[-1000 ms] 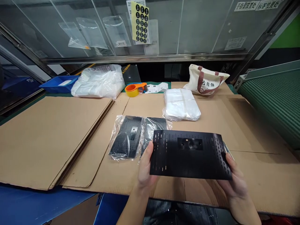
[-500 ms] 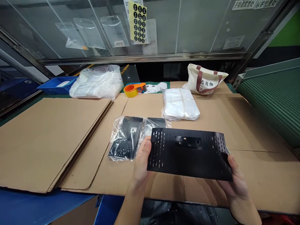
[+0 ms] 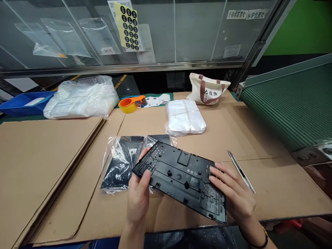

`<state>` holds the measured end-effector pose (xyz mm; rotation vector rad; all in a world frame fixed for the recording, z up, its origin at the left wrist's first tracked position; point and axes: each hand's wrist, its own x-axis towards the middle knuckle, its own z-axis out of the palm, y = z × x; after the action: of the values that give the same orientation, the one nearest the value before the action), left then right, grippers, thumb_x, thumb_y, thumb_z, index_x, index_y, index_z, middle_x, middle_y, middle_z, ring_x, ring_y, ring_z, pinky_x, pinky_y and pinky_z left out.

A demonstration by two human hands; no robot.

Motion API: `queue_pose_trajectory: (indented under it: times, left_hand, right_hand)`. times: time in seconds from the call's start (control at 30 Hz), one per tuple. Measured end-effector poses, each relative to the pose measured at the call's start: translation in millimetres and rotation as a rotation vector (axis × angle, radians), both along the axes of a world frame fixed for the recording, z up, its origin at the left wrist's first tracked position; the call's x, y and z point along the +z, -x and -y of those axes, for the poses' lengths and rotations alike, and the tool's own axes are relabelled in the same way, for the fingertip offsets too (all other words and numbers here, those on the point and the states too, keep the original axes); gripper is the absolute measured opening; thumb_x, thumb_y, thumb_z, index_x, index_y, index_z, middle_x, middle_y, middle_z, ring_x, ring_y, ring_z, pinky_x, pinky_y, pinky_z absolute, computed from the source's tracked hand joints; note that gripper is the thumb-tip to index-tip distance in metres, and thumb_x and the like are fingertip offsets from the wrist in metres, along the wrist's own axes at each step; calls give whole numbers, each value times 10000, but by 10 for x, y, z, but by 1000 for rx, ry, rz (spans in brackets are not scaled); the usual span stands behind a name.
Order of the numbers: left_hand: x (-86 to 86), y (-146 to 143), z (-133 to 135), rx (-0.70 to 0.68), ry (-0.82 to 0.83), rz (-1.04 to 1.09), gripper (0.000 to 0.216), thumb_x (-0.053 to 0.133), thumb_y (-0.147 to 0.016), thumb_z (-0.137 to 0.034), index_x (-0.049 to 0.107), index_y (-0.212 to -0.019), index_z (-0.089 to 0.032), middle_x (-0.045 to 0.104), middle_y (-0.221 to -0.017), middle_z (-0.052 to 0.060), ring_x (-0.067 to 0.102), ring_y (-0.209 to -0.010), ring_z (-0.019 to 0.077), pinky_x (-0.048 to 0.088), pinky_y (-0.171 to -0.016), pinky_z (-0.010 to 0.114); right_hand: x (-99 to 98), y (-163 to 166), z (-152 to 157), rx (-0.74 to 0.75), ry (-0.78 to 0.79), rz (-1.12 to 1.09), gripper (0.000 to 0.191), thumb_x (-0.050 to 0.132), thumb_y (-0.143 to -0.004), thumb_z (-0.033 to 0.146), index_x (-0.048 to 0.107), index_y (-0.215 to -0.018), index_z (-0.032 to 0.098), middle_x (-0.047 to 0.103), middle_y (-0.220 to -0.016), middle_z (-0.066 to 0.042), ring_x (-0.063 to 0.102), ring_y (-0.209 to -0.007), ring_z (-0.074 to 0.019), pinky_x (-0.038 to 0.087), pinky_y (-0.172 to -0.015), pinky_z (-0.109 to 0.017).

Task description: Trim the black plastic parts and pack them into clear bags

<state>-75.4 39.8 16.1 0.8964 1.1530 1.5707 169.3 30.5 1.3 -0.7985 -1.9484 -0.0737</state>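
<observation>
A black plastic panel [image 3: 181, 180] is held over the cardboard, its ribbed inner side turned up and its long axis slanting down to the right. My left hand [image 3: 138, 197] grips its left end, thumb on top. My right hand [image 3: 232, 193] holds the right end with fingers laid across the ribbed face. Just behind the panel lie two bagged black panels [image 3: 121, 162] in clear plastic. A thin metal strip [image 3: 241, 171] rests on the cardboard to the right of my right hand.
A stack of clear bags [image 3: 184, 117] lies behind the panels. Farther back are an orange tape dispenser [image 3: 129, 103], a large bag of white material [image 3: 83, 97], a blue bin [image 3: 23, 102] and a canvas tote [image 3: 207, 89]. A green conveyor belt [image 3: 293, 100] runs along the right.
The panel has been flipped from its smooth perforated face to its ribbed inner side and now slants. My view has shifted right, and the metal strip has come into sight.
</observation>
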Motion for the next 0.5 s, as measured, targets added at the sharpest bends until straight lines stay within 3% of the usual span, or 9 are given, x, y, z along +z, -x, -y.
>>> queue_pose_trajectory:
  times: [0.17,0.33,0.5]
  left_hand:
    - [82,-19,-8,46,5,97,519,672,-810,-349,547,-1315,-337,518,-1416,-6,415,-1344,263,310,-1150,398]
    - [53,-31,-8,1,9,99,533,672,-819,-309,529,-1330,-356,497,-1436,-38,379,-1369,240,287,-1161,362]
    - [59,115,-83,-203,-3,-54,508,585,-891,-360,472,-1385,-329,415,-1497,-30,334,-1395,221,278,-1153,315]
  right_hand:
    - [-8,-14,-45,-11,-4,43,415,502,-946,92,545,-1340,218,702,-1157,-64,594,-1185,-233,529,-1003,-421]
    - [18,-25,-83,-26,7,71,420,444,-970,120,514,-1362,253,703,-1140,-52,591,-1181,-218,488,-1034,-419]
    - [-40,-93,-64,-60,73,-9,416,381,-974,129,569,-1320,265,699,-1160,-51,593,-1188,-227,474,-1036,-461]
